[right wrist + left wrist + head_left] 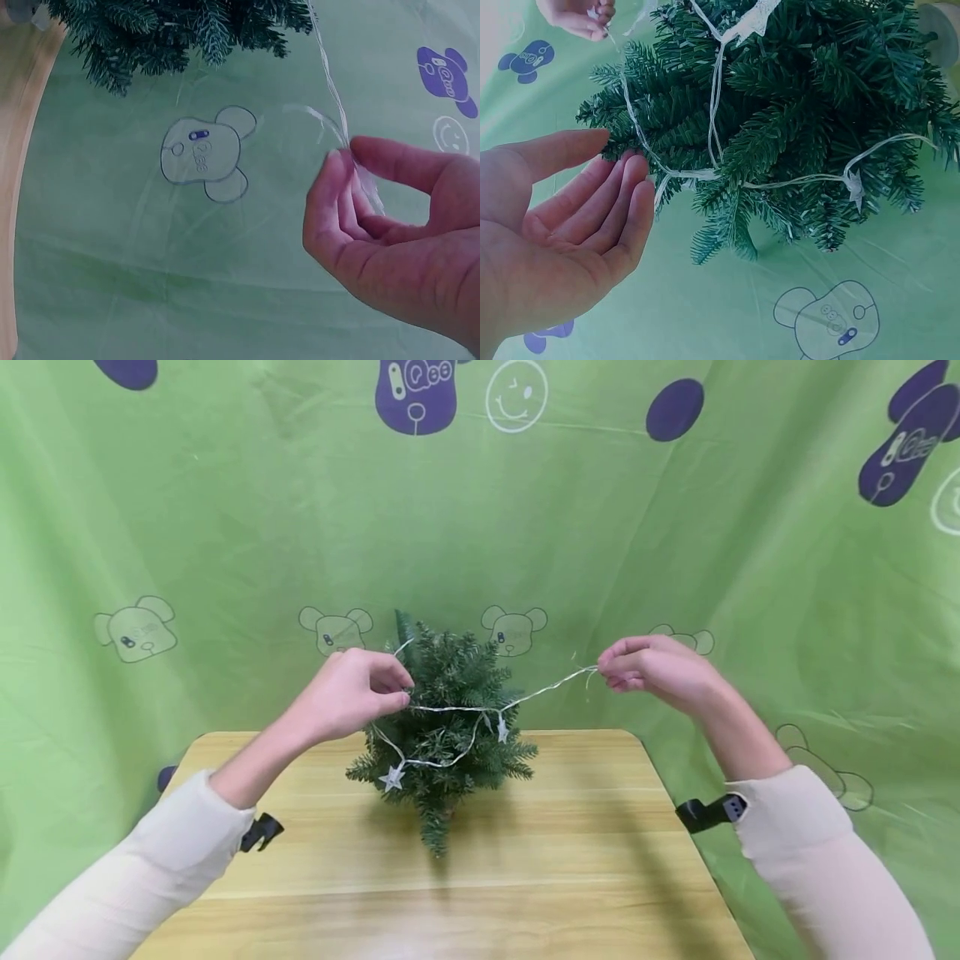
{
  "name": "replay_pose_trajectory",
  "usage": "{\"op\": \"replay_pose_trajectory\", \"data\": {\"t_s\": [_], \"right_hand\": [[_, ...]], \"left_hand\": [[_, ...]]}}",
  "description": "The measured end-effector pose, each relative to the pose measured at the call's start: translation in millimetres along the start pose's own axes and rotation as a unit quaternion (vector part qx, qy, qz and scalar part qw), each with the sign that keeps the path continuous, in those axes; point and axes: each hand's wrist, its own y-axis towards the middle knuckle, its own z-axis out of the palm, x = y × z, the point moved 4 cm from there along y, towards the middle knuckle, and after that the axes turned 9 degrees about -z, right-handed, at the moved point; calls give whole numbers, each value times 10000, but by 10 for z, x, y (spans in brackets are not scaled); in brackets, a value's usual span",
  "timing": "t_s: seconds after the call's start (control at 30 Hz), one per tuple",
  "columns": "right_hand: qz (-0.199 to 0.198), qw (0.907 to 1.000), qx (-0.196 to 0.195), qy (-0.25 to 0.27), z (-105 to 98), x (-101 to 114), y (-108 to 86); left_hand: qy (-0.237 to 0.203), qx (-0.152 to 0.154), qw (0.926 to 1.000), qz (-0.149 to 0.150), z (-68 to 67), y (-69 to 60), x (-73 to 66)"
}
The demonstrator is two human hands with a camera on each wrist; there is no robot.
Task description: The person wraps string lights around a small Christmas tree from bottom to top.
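A small artificial Christmas tree point(450, 693) with dense green needles sits on the table, a string of star lights point(442, 764) looped across it. Clear star lights point(392, 778) hang from the strand. My right hand point(656, 668) pinches the strand's free end between thumb and fingertips, off the tree's right side; the wire point(328, 75) runs taut from there to the needles. At the tree's left, my left hand point(577, 202) has its loosely bent fingers against a branch tip, beside the strand. The thumb stays apart from the fingers, and their contact with the wire is partly hidden.
The wooden table point(300, 893) carries the tree near its back edge. Behind it hangs a green cloth point(247, 527) printed with bear heads and purple shapes. Both sleeves have black wrist mounts point(262, 832).
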Motion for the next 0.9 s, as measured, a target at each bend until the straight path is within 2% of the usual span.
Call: {"op": "replay_pose_trajectory", "data": {"t_s": [0.13, 0.27, 0.4, 0.57, 0.73, 0.9], "right_hand": [[6, 9997, -208, 162, 35, -10, 161], [105, 9970, -684, 354, 42, 22, 292], [156, 9891, -1294, 679, 43, 102, 420], [62, 9796, -1826, 841, 124, 237, 642], [39, 9772, -2008, 693, 300, 404, 895], [-133, 9796, -1886, 680, 523, 643, 1091]], "left_hand": [[-2, -9, 10000, 4, -1, 1, 7], [5, -11, 10000, 12, 5, 2, 4], [6, -9, 10000, -4, 1, -2, 7], [-24, 15, 10000, -59, -3, -7, 12], [-46, 18, 9999, -123, -1, -2, 14], [-48, -9, 9999, -148, -4, 7, 22]]}}
